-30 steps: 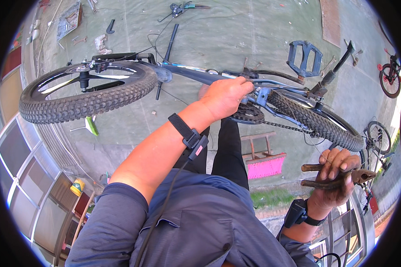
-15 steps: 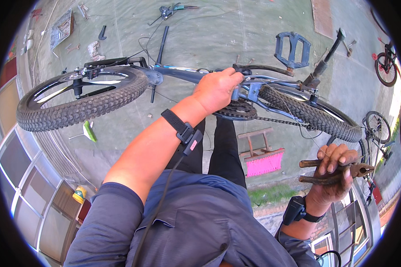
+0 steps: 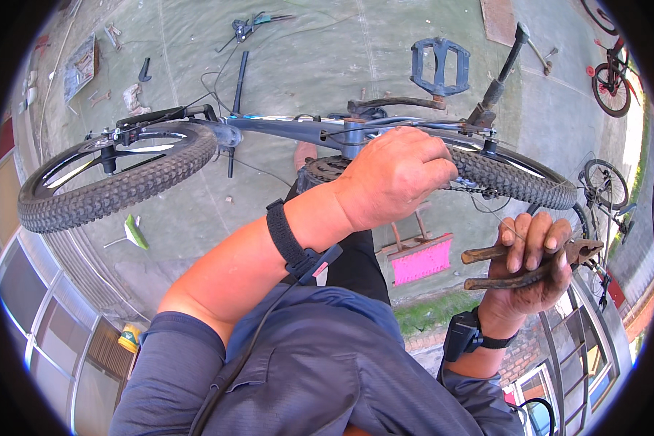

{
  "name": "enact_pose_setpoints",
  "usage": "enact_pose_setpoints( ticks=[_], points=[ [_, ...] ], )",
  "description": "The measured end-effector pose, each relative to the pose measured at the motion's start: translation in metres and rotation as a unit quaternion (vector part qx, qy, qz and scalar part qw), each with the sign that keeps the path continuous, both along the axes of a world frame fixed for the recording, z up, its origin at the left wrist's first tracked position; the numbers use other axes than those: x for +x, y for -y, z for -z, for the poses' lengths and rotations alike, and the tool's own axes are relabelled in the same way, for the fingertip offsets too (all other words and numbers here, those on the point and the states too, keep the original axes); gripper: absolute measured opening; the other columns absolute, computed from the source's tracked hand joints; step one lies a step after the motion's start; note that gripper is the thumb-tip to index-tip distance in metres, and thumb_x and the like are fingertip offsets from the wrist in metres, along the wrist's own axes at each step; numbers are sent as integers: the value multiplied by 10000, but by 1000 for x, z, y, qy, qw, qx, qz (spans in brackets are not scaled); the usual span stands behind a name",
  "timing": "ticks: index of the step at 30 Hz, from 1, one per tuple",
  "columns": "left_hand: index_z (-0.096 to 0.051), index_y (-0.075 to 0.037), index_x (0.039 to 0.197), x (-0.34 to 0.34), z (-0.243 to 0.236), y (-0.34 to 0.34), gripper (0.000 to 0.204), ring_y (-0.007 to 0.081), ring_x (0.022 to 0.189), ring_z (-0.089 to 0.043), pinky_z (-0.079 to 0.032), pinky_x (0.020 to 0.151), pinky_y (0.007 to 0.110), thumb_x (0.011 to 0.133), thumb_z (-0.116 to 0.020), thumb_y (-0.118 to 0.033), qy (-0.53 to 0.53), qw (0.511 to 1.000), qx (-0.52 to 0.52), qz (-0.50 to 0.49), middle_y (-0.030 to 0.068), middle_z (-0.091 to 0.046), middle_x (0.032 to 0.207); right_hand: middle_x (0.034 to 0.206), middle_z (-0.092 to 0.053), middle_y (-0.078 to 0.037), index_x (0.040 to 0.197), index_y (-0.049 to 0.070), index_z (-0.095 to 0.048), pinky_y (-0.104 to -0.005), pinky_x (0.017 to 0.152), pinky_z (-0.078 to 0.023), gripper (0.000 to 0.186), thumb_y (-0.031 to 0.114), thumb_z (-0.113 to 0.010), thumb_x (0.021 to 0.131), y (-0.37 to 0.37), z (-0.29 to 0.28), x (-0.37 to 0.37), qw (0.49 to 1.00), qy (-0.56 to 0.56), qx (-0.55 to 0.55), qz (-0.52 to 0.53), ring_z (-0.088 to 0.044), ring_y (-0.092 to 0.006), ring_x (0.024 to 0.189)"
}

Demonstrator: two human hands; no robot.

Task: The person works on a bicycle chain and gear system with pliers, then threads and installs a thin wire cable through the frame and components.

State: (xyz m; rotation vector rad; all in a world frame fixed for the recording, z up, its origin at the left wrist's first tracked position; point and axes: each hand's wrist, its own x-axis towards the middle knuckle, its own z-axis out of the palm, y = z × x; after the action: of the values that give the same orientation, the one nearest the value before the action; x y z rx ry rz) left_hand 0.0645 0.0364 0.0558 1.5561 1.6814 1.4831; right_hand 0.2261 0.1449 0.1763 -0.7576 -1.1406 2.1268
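Observation:
A bicycle with a dark blue-grey frame (image 3: 287, 131) spans the view in front of me, its front wheel (image 3: 116, 178) at the left and its rear wheel (image 3: 512, 178) at the right. My left hand (image 3: 400, 174) reaches over the frame beside the rear tyre, fingers curled together; what lies in them is hidden. At the lower right, my right hand (image 3: 530, 258) is closed around rusty pliers (image 3: 487, 254), their jaws pointing right. A thin cable runs from near the rear wheel to the fingers of this hand. A pedal (image 3: 439, 67) sticks up beyond the frame.
A low stool with a pink woven seat (image 3: 423, 259) stands beyond my waist. Handlebar parts with a brake lever (image 3: 243, 30) and a metal tray (image 3: 81, 69) lie on the far floor. Other bicycles, including a red-and-black one (image 3: 612, 86), are at the right.
My left hand has left the bicycle frame and moved right and down toward the rear tyre. My right hand, still holding the pliers, has shifted slightly left. The whole view has shifted a little.

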Motion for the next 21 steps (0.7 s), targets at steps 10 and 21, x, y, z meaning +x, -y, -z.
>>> enact_pose_setpoints(
  ticks=[10,21],
  points=[
    [-655,-56,920,0,-11,11,219,270,729,-605,-477,632,354,727,-715,29,90,996,0,-11,88,-609,820,645,-445,-4,895,84,-529,-362,757,-479,179,259,-564,903,-4,10,12,998,-1,-41,50,-463,-139,568],
    [-639,-52,939,-1,-10,8,172,245,652,-560,-460,589,330,785,-673,18,83,994,-7,-66,74,-561,761,621,-429,-8,858,80,-519,-370,733,-463,188,259,-564,893,26,10,12,994,7,-102,27,-453,-146,556]
  ],
)
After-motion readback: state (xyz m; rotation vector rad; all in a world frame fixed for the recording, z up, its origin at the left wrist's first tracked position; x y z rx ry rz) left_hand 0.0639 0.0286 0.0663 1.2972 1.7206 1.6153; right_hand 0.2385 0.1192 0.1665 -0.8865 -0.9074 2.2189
